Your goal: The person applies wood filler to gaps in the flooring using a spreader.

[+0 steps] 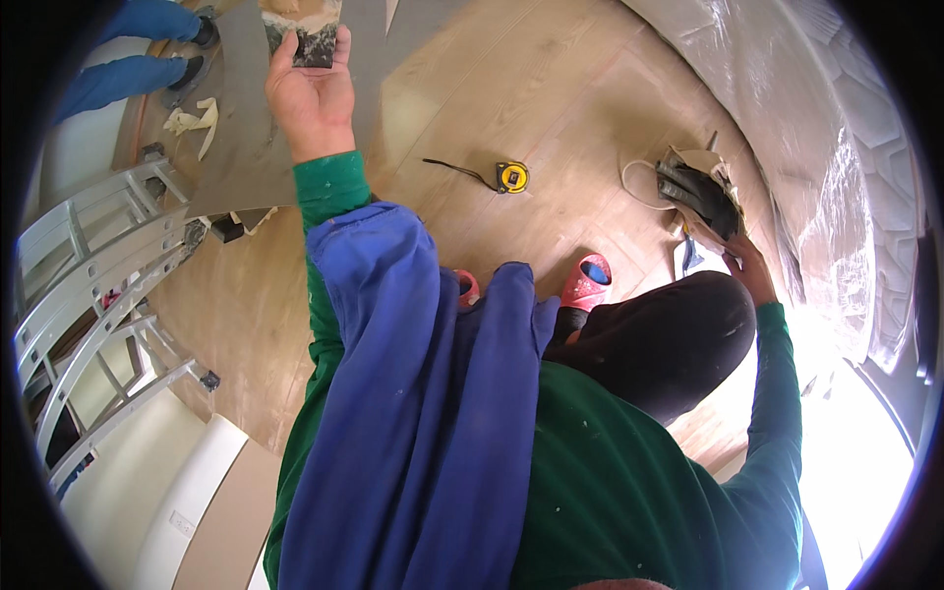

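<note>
Out at the top left, my left hand is closed round a small dark container. Pale, plaster-like material is smeared over its top part, which the frame's edge cuts off. Low at the right, my right hand grips the near edge of a beige cloth tool bag. A dark object sits in the bag's mouth; its kind I cannot make out. Part of the right fingers is hidden against the bag. Blue cloth drapes down beside my green left sleeve.
A yellow and black tape measure lies on the wood-look floor. At the left stands an aluminium ladder. Another person's blue-trousered legs are at the top left, near a grey sheet. Clear plastic film covers something at the right.
</note>
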A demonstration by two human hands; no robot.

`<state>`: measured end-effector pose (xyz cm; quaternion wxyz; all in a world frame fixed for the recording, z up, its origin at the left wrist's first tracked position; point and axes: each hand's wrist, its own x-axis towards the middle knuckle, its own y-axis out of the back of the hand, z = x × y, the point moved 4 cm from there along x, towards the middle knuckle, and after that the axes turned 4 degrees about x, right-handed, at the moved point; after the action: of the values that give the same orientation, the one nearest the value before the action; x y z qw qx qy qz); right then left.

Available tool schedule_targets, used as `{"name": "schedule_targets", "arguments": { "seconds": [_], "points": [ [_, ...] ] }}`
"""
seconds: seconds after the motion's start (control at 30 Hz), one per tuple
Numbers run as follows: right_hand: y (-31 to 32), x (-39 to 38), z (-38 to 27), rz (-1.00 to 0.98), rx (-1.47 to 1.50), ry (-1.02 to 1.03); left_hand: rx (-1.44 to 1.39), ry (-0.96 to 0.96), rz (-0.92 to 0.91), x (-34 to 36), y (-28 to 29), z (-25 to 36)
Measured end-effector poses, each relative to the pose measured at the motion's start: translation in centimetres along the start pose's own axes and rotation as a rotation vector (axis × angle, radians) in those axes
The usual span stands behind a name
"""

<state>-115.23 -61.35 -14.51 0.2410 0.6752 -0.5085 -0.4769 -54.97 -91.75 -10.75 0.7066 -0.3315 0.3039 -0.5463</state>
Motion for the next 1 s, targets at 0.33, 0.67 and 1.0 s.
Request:
{"name": "schedule_targets", "arguments": {
  "seconds": [0.33,0.67,1.0],
  "points": [
    [10.8,3.6,-13.9,0.376,0.823,-0.094,0.249,0.037,-0.120,-2.7,-1.8,2.3],
    [4.9,4.2,-40.3,-0.178,1.885,-0.071,0.783,-0.315,-0.537,-14.3,-10.5,3.7],
    [4.4,-0.6,-43.0,-0.168,1.989,-0.057,1.143,-0.770,-1.101,-18.5,-9.2,7.8]
  ]
}}
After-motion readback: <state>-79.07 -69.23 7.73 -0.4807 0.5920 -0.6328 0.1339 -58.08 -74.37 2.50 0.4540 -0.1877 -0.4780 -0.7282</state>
